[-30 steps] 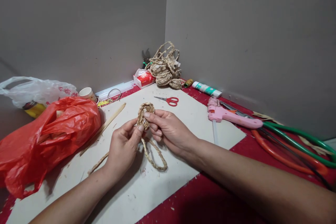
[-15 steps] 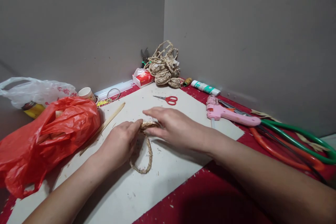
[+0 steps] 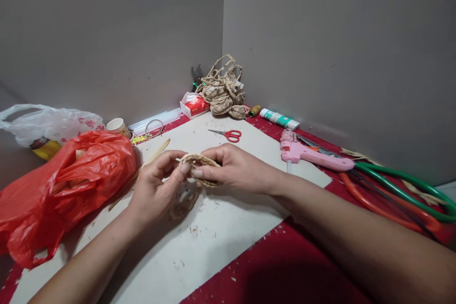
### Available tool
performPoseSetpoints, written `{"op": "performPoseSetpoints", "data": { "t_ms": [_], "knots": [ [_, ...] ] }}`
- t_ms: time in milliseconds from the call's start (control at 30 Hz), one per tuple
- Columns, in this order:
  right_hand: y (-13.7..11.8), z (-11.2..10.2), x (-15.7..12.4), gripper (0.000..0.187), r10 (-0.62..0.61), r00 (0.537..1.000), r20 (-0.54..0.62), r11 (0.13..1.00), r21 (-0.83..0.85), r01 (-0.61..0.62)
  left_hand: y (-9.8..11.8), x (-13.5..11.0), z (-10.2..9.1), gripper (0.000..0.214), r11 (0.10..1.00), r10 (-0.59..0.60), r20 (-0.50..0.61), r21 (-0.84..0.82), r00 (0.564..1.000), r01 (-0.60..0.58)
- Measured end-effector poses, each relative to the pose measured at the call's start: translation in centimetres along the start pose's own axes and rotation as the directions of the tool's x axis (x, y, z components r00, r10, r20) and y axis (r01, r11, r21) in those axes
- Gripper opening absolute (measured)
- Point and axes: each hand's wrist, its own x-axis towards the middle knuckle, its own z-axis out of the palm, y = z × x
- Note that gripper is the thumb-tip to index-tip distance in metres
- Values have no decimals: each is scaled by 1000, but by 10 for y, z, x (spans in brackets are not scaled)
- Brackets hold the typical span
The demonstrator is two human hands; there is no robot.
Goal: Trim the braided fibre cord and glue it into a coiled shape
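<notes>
Both hands hold a small coil of braided straw rope (image 3: 200, 161) just above a pale board (image 3: 199, 242). My left hand (image 3: 156, 190) pinches its left side between thumb and fingers. My right hand (image 3: 233, 167) grips the right side, fingers curled round the coil. A blurred loop of the same braid (image 3: 182, 201) hangs below the coil, next to my left palm.
A red plastic bag (image 3: 60, 185) lies at left with a white bag (image 3: 50, 123) and a paper cup (image 3: 117, 126) behind it. Red scissors (image 3: 230, 135), a pink glue gun (image 3: 313, 156), a glue tube (image 3: 280, 119), straw pieces (image 3: 223, 90) and green and orange tubing (image 3: 402, 194) lie farther back and right.
The coil stood upright in my fingers, was then pressed down flat onto the board, and is now lifted again between both hands. The trailing braid loop has moved in under my left hand.
</notes>
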Motion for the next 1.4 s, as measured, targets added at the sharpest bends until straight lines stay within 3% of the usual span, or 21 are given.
{"op": "performPoseSetpoints", "data": {
  "t_ms": [67, 167, 267, 500, 600, 733, 967, 1167, 1267, 1400],
  "knots": [
    [0, 1, 2, 27, -3, 998, -56, 995, 99, 9, -2, -1, 3, 21, 998, -18, -42, -65, 999, 15],
    [3, 5, 4, 29, -20, 987, -157, 981, 187, 50, -5, -4, 9, 27, 1000, 9, -95, 9, 995, -9],
    [6, 8, 5, 28, -38, 982, -186, 974, 214, 79, -5, -6, 12, 26, 997, 4, -134, 73, 991, 6],
    [4, 7, 2, 25, -42, 983, -181, 999, -6, 41, -2, -4, 7, 18, 988, -27, -237, 143, 971, 62],
    [4, 5, 2, 22, -46, 980, -194, 999, -30, 41, -4, -6, 9, 17, 988, 46, -219, 154, 975, -12],
    [5, 6, 5, 24, -69, 974, -217, 991, 96, 92, -7, -8, 14, 25, 981, 98, -218, 186, 971, -57],
    [9, 13, 7, 29, -64, 978, -200, 959, 258, 116, -6, -12, 19, 21, 992, 5, -203, 127, 979, 22],
    [12, 13, 7, 31, -57, 988, -144, 964, 250, 92, -1, -11, 19, 17, 994, -66, -172, 69, 983, 79],
    [10, 12, 8, 33, -54, 976, -213, 961, 253, 109, 1, -9, 17, 19, 997, -59, -142, 44, 988, 65],
    [9, 11, 10, 33, -39, 941, -337, 941, 305, 149, -3, -10, 18, 20, 977, 61, -97, 208, 993, -40]
  ]
}}
